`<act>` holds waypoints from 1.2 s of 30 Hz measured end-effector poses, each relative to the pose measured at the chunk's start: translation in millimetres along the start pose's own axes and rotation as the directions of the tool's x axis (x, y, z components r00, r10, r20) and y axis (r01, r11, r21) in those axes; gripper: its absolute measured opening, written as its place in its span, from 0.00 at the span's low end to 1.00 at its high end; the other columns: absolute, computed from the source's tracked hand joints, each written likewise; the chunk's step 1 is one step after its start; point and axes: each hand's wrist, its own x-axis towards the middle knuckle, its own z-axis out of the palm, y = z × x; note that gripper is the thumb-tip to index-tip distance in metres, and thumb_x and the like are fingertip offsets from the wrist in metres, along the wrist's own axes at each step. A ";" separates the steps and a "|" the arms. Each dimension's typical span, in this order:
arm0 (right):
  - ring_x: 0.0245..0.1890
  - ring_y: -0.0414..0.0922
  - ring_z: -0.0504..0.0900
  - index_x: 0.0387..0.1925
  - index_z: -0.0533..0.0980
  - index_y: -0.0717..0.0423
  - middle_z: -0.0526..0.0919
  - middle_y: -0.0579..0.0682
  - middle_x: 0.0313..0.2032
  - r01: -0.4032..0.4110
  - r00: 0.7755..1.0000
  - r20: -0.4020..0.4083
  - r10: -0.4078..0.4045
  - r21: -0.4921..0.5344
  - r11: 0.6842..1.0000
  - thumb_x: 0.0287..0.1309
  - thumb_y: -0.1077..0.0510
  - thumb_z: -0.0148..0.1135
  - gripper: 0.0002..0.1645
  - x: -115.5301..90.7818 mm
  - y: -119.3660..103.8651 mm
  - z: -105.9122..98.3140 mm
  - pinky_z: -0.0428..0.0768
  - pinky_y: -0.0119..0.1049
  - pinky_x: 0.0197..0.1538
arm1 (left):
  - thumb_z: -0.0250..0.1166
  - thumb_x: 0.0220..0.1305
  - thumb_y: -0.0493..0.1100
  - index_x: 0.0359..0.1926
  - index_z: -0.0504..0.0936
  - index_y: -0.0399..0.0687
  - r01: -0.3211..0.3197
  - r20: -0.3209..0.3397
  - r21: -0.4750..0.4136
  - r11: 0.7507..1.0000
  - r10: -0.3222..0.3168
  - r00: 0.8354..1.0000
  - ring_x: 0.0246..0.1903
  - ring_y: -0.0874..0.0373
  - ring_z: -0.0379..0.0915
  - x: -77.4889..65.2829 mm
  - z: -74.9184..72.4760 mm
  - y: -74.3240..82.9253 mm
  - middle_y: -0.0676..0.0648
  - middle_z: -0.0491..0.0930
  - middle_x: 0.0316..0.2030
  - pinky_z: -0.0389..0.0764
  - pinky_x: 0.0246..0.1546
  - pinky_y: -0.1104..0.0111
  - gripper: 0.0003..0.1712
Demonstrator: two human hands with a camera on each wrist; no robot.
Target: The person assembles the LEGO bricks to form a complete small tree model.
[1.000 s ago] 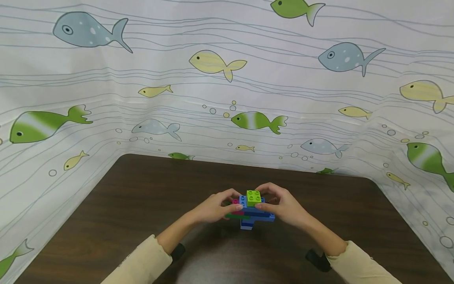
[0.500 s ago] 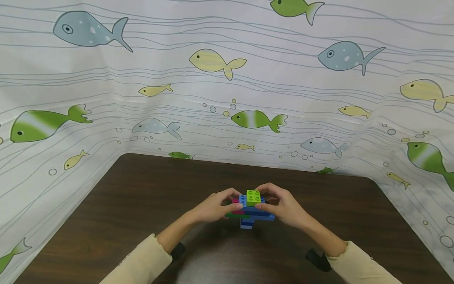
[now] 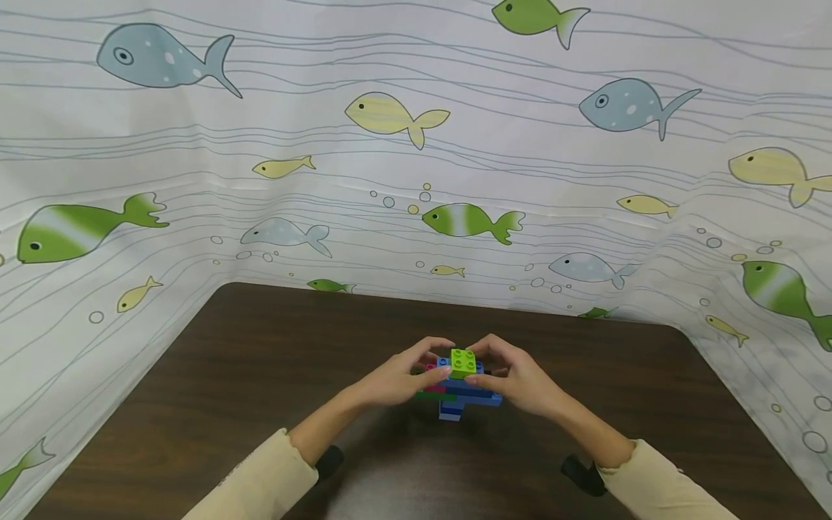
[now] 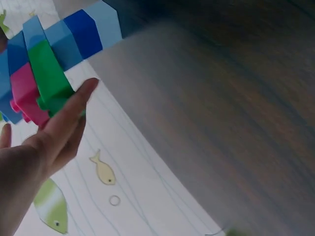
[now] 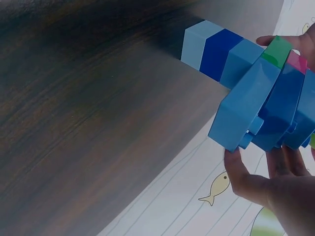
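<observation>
A stack of chunky toy building bricks (image 3: 473,391) stands on the dark table, narrow at its blue foot and wider above. On top sits a lime-green brick (image 3: 464,365) with round studs. My left hand (image 3: 398,380) holds the upper left of the stack, thumb at the lime brick's front left and fingers reaching behind. From the right, my right hand (image 3: 529,381) grips the upper part, its thumb at the lime brick's lower right corner. A green brick (image 4: 49,73) and a pink brick (image 4: 24,88) lie beside the left fingers in the left wrist view.
The dark wooden table (image 3: 260,375) ends at a white fish-patterned sheet (image 3: 364,180) at the back and sides. Two black straps (image 3: 583,475) show beside the cream sleeves (image 3: 260,484).
My left hand has shifted slightly right and up, its thumb and forefinger now close to the lime brick. The right hand and the stack stay nearly in place.
</observation>
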 end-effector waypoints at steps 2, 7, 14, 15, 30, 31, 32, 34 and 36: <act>0.46 0.49 0.77 0.47 0.70 0.55 0.76 0.51 0.44 0.005 1.000 0.011 -0.005 0.010 1.000 0.54 0.57 0.63 0.19 0.2 0.1 -0.1 0.78 0.38 0.46 | 0.51 0.67 0.53 0.61 0.61 0.56 -0.003 0.003 0.007 1.000 0.003 1.000 0.52 0.48 0.67 1.0 1.8 2.5 0.43 0.70 0.52 0.73 0.46 0.56 0.24; 0.47 0.50 0.78 0.48 0.68 0.57 0.76 0.55 0.45 0.031 0.999 0.037 -0.032 0.026 0.999 0.56 0.58 0.61 0.18 1.0 1.7 0.2 0.77 0.40 0.46 | 0.51 0.68 0.52 0.59 0.63 0.54 -0.009 -0.018 0.033 0.999 0.009 1.000 0.43 0.54 0.69 1.5 4.8 6.2 0.46 0.72 0.46 0.74 0.40 0.63 0.21; 0.43 0.50 0.79 0.46 0.69 0.59 0.78 0.56 0.43 0.062 0.998 0.020 -0.063 0.044 0.997 0.55 0.60 0.62 0.18 1.4 2.3 0.6 0.79 0.36 0.42 | 0.51 0.68 0.51 0.57 0.65 0.51 -0.026 -0.050 0.065 0.998 0.030 0.998 0.37 0.56 0.71 1.1 6.5 7.2 0.47 0.74 0.41 0.74 0.35 0.66 0.20; 0.42 0.49 0.79 0.46 0.69 0.60 0.78 0.56 0.42 0.065 0.998 0.016 -0.066 0.046 0.997 0.55 0.61 0.62 0.17 1.5 2.3 0.6 0.79 0.36 0.41 | 0.51 0.68 0.50 0.57 0.66 0.51 -0.030 -0.054 0.071 0.997 0.034 0.998 0.36 0.56 0.71 1.0 6.7 7.4 0.47 0.74 0.41 0.74 0.35 0.66 0.19; 0.41 0.49 0.79 0.45 0.73 0.60 0.79 0.54 0.40 0.033 0.999 -0.022 -0.032 0.042 0.999 0.53 0.60 0.64 0.17 0.2 2.6 1.1 0.79 0.38 0.43 | 0.51 0.68 0.50 0.57 0.65 0.48 -0.036 -0.045 0.059 0.998 0.039 0.998 0.37 0.57 0.72 2.4 8.8 4.9 0.48 0.74 0.40 0.76 0.38 0.67 0.20; 0.42 0.49 0.79 0.45 0.73 0.60 0.79 0.54 0.41 0.031 0.999 -0.022 -0.030 0.037 0.999 0.53 0.60 0.64 0.18 -0.3 2.6 1.2 0.79 0.39 0.43 | 0.51 0.68 0.50 0.57 0.65 0.49 -0.031 -0.042 0.055 0.998 0.033 0.999 0.38 0.57 0.72 2.2 8.8 4.6 0.49 0.74 0.40 0.75 0.39 0.67 0.20; 0.42 0.49 0.79 0.46 0.72 0.59 0.78 0.54 0.42 0.029 0.999 -0.020 -0.029 0.030 0.999 0.53 0.59 0.64 0.18 -1.0 2.7 1.1 0.79 0.39 0.43 | 0.51 0.68 0.50 0.57 0.65 0.50 -0.025 -0.040 0.052 0.998 0.027 0.999 0.38 0.57 0.72 1.9 8.8 4.4 0.49 0.74 0.40 0.75 0.39 0.67 0.20; 0.44 0.49 0.78 0.48 0.71 0.58 0.78 0.54 0.43 0.032 0.999 -0.008 -0.032 0.021 0.999 0.54 0.59 0.64 0.20 -2.2 3.2 0.8 0.78 0.40 0.45 | 0.51 0.68 0.51 0.58 0.65 0.51 -0.022 -0.036 0.050 0.999 0.024 0.999 0.38 0.57 0.71 1.6 8.7 3.9 0.49 0.73 0.40 0.75 0.39 0.66 0.20; 0.46 0.50 0.77 0.49 0.70 0.57 0.77 0.53 0.45 0.034 0.999 0.009 -0.034 0.013 0.999 0.54 0.58 0.64 0.21 -3.3 5.1 0.0 0.77 0.40 0.46 | 0.51 0.68 0.51 0.58 0.65 0.52 -0.022 -0.034 0.045 0.999 0.024 0.999 0.38 0.57 0.71 1.2 8.5 3.8 0.50 0.73 0.40 0.75 0.38 0.66 0.20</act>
